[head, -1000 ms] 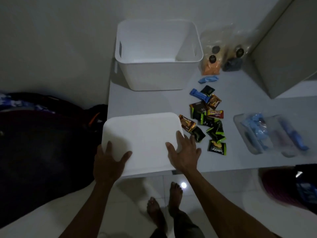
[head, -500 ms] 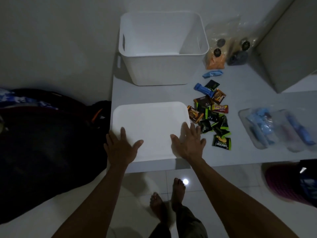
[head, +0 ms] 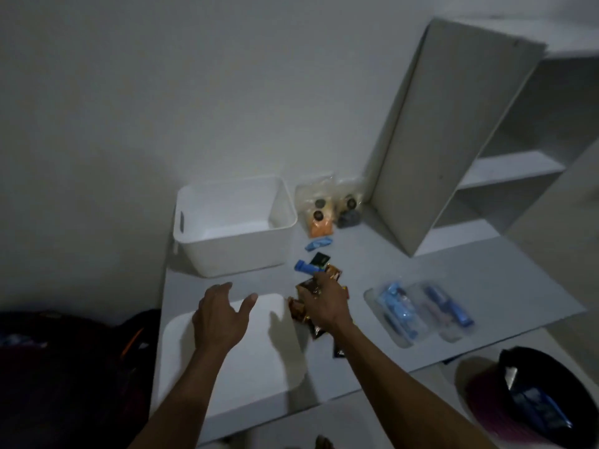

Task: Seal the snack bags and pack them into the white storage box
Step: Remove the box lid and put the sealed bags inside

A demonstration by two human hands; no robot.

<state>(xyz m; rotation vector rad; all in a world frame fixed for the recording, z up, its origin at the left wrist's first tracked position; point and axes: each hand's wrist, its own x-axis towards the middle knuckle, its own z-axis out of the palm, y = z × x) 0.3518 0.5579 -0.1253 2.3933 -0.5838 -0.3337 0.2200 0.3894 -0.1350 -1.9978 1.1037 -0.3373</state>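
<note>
The white storage box (head: 240,254) stands open and empty at the back left of the grey table. Its flat white lid (head: 246,367) lies at the table's front edge. My left hand (head: 220,319) hovers over the lid's far edge, fingers spread, holding nothing. My right hand (head: 327,303) is down on the pile of small snack packets to the right of the lid, fingers curled over a dark brown packet (head: 308,285). Whether it grips the packet is unclear. A blue packet (head: 304,267), a black one (head: 319,259) and an orange-brown one (head: 334,273) lie just beyond the fingers.
Clear bags of snacks (head: 319,218) lean at the back beside the box, with a blue wrapper (head: 319,244) in front of them. A clear tray (head: 418,309) with blue items sits to the right. A white shelf unit (head: 453,134) stands at the back right. Dark bags (head: 64,367) lie on the floor at left.
Both hands have lifted off the lid. My right hand moved right onto the snack packets; my left hand rose above the lid's far edge. The view tilted up.
</note>
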